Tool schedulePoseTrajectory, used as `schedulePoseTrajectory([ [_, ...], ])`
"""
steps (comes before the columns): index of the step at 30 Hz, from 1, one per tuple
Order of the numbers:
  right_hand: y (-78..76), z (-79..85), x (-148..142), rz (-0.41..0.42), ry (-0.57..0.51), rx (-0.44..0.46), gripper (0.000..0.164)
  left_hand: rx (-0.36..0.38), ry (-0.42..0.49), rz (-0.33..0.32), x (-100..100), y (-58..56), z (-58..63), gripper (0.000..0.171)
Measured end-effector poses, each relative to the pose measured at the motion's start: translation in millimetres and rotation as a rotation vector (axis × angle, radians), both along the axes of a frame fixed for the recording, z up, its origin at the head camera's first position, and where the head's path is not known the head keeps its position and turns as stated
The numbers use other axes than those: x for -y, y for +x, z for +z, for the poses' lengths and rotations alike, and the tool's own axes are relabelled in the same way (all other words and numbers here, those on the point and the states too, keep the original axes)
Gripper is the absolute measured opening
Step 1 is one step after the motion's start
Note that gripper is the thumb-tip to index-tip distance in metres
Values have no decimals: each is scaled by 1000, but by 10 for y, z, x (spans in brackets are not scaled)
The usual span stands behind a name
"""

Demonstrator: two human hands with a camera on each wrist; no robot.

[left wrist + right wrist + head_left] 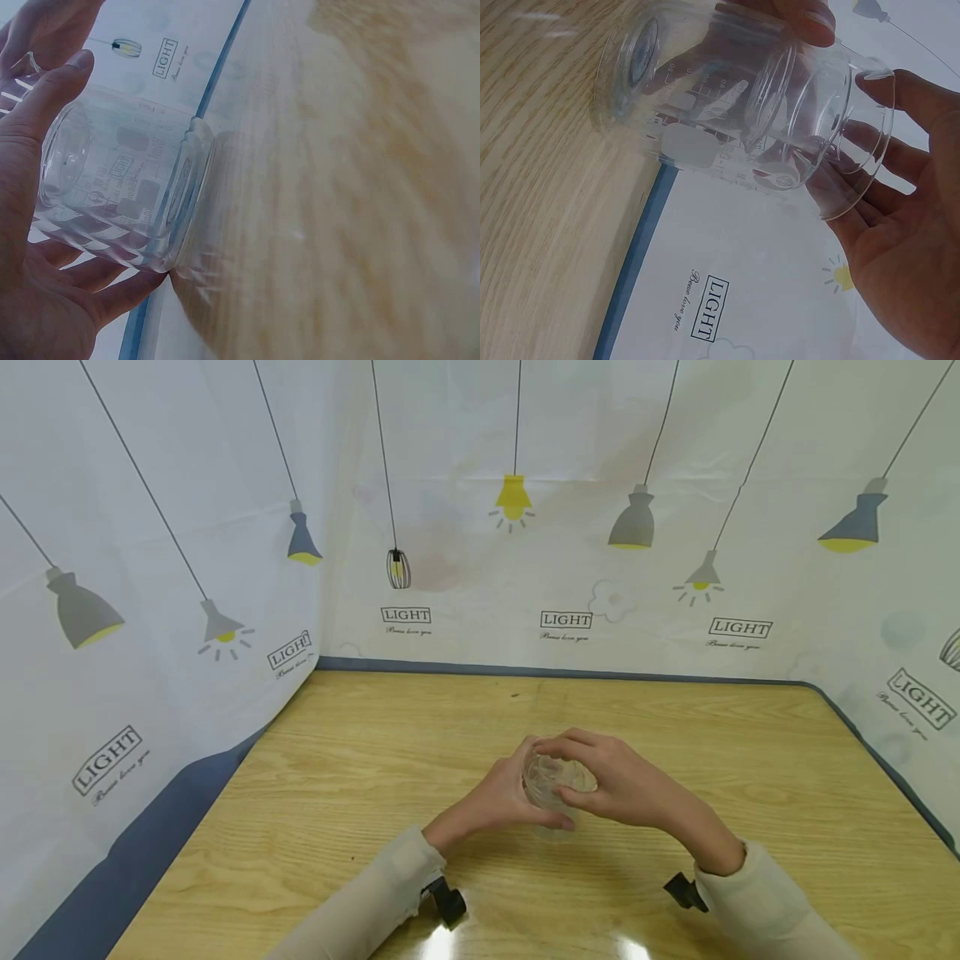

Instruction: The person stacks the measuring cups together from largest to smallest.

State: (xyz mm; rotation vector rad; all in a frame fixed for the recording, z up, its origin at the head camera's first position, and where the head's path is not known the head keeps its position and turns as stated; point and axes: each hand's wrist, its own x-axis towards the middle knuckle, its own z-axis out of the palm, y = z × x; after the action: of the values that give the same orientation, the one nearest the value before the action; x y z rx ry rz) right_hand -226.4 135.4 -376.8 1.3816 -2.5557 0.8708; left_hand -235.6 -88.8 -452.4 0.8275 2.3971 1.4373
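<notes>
My left hand (498, 793) is wrapped round the upper side of a large clear glass beaker (150, 195), thumb on the near side and fingers on the far side. The beaker stands upright with its base right at the tabletop; white printed marks show on its wall. A smaller clear glass beaker (831, 124) sits partly inside it, its rim above the larger one's mouth. My right hand (622, 777) reaches over from the right and grips that upper rim between thumb and fingers. In the head view the hands hide much of both beakers.
The wooden table (360, 760) spreads out round the hands. A white curtain (465, 635) printed with lamps and lettering borders its back and sides, with a blue-grey lower edge. Black wrist straps (448, 903) hang below the sleeves.
</notes>
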Motion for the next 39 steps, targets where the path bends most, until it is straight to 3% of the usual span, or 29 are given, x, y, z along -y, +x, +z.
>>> schedulePoseTrajectory([
  [39, 23, 16, -6, -18, 42, 65, 43, -8, 12, -24, 5, 7, 6, 93],
])
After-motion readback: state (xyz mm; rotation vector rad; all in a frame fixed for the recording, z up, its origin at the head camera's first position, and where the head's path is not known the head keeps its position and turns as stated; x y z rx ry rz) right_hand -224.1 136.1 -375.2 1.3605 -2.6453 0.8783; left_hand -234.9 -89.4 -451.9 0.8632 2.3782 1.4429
